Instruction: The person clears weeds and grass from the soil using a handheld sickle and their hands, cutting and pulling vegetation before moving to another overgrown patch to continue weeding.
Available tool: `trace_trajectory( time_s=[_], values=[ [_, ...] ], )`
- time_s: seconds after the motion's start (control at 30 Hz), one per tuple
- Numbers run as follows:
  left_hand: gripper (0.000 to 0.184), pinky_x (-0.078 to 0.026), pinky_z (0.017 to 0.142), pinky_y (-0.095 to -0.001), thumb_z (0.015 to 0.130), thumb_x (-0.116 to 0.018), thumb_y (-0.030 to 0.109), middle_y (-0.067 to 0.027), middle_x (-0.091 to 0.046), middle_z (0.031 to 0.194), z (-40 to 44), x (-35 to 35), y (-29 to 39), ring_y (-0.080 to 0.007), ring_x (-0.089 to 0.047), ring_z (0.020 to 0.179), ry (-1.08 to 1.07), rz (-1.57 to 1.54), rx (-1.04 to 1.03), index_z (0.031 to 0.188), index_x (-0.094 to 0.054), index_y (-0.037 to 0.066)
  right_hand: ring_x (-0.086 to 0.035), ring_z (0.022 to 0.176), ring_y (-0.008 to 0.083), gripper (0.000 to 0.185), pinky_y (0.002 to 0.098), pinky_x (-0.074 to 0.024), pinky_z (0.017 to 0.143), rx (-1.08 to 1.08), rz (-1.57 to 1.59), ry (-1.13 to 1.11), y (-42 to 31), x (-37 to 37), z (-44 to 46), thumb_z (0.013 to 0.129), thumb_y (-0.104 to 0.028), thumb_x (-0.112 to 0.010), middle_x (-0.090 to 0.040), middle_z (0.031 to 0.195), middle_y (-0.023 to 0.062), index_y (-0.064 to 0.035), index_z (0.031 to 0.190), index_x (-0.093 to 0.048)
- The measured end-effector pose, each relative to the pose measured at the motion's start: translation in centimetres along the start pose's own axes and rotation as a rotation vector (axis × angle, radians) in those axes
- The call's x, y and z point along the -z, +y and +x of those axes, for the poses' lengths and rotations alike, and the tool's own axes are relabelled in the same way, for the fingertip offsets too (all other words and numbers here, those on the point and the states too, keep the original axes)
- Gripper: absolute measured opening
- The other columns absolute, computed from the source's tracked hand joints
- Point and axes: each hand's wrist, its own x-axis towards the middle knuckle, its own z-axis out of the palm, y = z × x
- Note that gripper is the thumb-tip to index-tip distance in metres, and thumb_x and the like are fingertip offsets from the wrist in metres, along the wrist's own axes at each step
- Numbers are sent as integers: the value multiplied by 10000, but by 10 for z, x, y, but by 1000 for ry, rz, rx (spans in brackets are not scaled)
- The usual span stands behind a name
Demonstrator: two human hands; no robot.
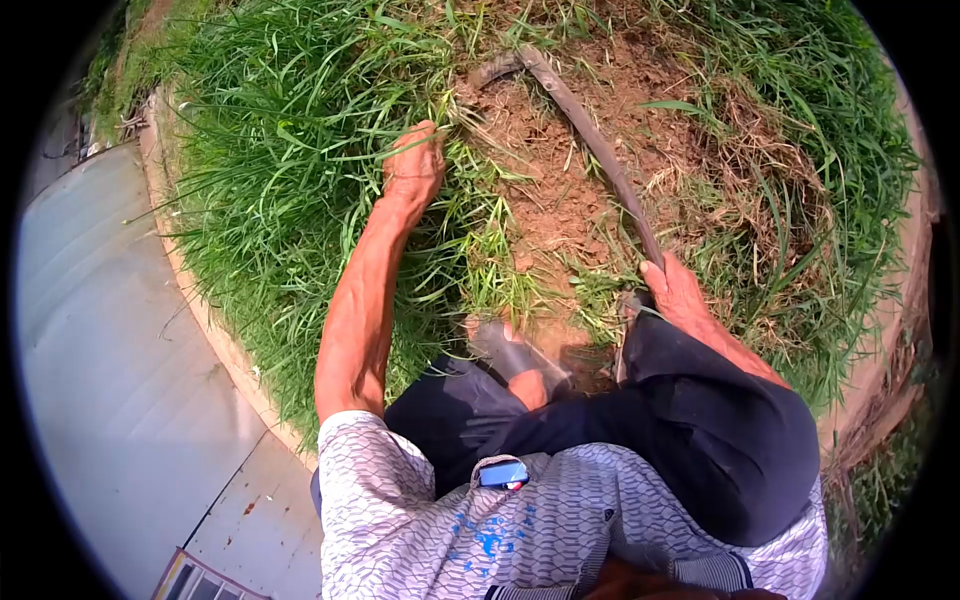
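My left hand (414, 165) is closed among the blades of tall green grass (290, 130), beside the bare soil; grass strands pass by its fingers. My right hand (678, 290) is wrapped round the lower end of a long, slightly bent wooden handle (600, 150). At the handle's far end a short curved tool head (495, 70) points left and rests on or just over the reddish soil (545, 200), a little up and right of my left hand. The tool head's edge is partly hidden by grass.
Dry pulled grass (760, 170) lies in a heap on the right. My feet and dark trousers (700, 400) are close below the soil patch. A concrete edge (215, 340) borders the grass on the left, with pale grey panels (110, 290) beyond it.
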Motion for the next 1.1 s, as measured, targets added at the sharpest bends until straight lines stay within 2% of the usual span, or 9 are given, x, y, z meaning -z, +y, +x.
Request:
trace_trajectory(
  time_s=[0.1, 0.23, 0.4, 0.53, 0.67, 0.77, 0.87, 0.97, 1.1],
  values=[
    [231, -502, 826, -417, 928, -594, 205, -188, -670, 1017, -8, -2, -7, -358, -631, 928, 6, -237, 75, 1031, -634, 2, -583, 686, 416, 376, 497, -437, 641, -5, -25, 8, 23, -3, -24, 972, -352, -506, -574, 749, 269, 10, 1072, -523],
    [183, -485, 710, -347, 957, -551, 205, -142, -614, 871, -27, 5, -3, -283, -591, 754, 37, -584, -112, 936, -585, 27, -567, 666, 418, 380, 486, -438, 639, -66, -79, 39, 67, 13, -49, 970, -362, -518, -570, 741, 254, 2, 1078, -514],
    [84, -461, 592, -423, 896, -542, 104, -172, -523, 829, -71, 12, 71, -346, -570, 692, -236, -111, -496, 875, -487, 44, -554, 682, 293, 403, 449, -434, 648, 29, -13, -2, 56, 2, -36, 973, -391, -510, -549, 757, 186, 1, 1064, -515],
    [164, -483, 573, -426, 856, -627, 153, -146, -528, 815, -87, -25, 80, -327, -582, 632, -52, -55, -428, 929, -517, 55, -546, 716, 254, 398, 424, -439, 672, -71, 17, -70, 15, 6, -45, 970, -383, -513, -538, 763, 170, 2, 1066, -536],
    [409, -500, 593, -394, 837, -664, 182, -164, -523, 957, -68, 7, 57, -310, -609, 754, 69, 68, -388, 1180, -501, 31, -557, 721, 272, 400, 425, -444, 681, -262, -148, -23, 147, 15, -67, 957, -381, -526, -561, 775, 177, -7, 1098, -546],
    [355, -505, 624, -403, 830, -622, 142, -156, -539, 1020, -61, 6, 51, -286, -629, 789, 151, 136, -374, 1151, -496, 60, -561, 718, 287, 414, 428, -448, 694, -207, -95, -12, 129, 21, -74, 954, -390, -527, -569, 777, 178, -12, 1119, -546],
    [374, -530, 557, -443, 841, -589, 86, -206, -544, 988, -60, -5, 50, -350, -644, 724, -86, 263, -150, 1188, -465, 24, -563, 716, 289, 438, 428, -452, 695, -98, -27, 63, 65, 6, -58, 954, -405, -526, -569, 776, 173, -4, 1130, -546],
    [123, -521, 543, -462, 888, -527, 78, -208, -560, 856, -58, -13, 36, -374, -631, 670, -150, 141, -216, 977, -455, 33, -565, 720, 290, 448, 430, -453, 695, 39, 19, 37, 58, -11, -24, 959, -411, -516, -566, 774, 177, 8, 1116, -542],
    [165, -506, 589, -452, 877, -544, 80, -204, -563, 901, -71, -8, 26, -384, -616, 716, -229, 61, -342, 1014, -467, 31, -614, 702, 349, 458, 468, -467, 652, 15, -42, -18, -14, -6, 24, 962, -424, -504, -600, 757, 210, 14, 1091, -538]
  ],
)
